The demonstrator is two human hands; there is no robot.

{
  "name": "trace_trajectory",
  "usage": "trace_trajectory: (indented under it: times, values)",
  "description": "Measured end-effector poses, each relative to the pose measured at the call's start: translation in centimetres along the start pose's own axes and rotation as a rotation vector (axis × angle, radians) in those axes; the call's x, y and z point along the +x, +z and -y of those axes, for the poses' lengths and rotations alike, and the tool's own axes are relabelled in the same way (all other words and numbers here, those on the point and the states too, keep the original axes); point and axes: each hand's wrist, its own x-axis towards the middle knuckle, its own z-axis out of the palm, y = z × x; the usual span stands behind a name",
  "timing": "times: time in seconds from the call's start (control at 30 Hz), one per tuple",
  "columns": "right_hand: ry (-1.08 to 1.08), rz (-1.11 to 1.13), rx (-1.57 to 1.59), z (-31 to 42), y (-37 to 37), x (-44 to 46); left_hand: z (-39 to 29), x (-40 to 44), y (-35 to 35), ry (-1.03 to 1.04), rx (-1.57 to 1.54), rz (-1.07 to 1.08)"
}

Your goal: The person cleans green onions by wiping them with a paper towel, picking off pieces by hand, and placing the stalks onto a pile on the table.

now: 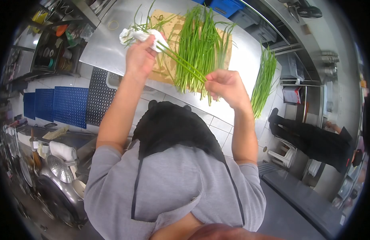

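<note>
Long green chives (180,61) stretch slantwise between my two hands. My left hand (142,58) is closed round a crumpled white paper towel (158,39), which wraps the chives near their upper part; green tips stick out beyond it. At the lower end, my right hand (225,86) pinches the stalks between thumb and fingers. Just beyond lies a thick heap of chives (199,44) on a wet brown sheet (163,72), which looks like cardboard or paper. Another bunch of chives (264,82) rests at the table's right end.
The steel table (107,46) runs across in front of me. A yellowish rubber band (113,25) lies on its left part. Blue perforated mats (70,105) are at the left. A person in dark clothes (313,138) stands at the right, near a white stool (284,153).
</note>
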Motion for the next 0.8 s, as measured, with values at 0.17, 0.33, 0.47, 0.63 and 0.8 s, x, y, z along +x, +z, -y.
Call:
trace_trajectory:
  times: [0.17, 0.33, 0.47, 0.63, 0.8]
  values:
    - [0.018, -0.047, -0.021, 0.2, -3.7, -2.0, -2.5, 4.5, -3.6, 0.073, -0.062, -0.04]
    - [0.024, -0.105, 0.007, 0.8, -6.6, -4.2, -5.0, 9.9, -9.2, 0.208, -0.022, -0.152]
    - [-0.023, -0.174, 0.092, 0.7, -8.0, -5.3, -7.5, 10.4, -12.2, 0.375, -0.047, -0.216]
    - [-0.163, -0.189, 0.261, 1.1, -6.7, -3.7, -4.7, 5.3, -8.5, 0.127, -0.126, 0.034]
    - [-0.26, -0.192, 0.359, 2.3, -3.3, -0.9, -0.7, -0.1, -4.6, -0.024, -0.195, 0.172]
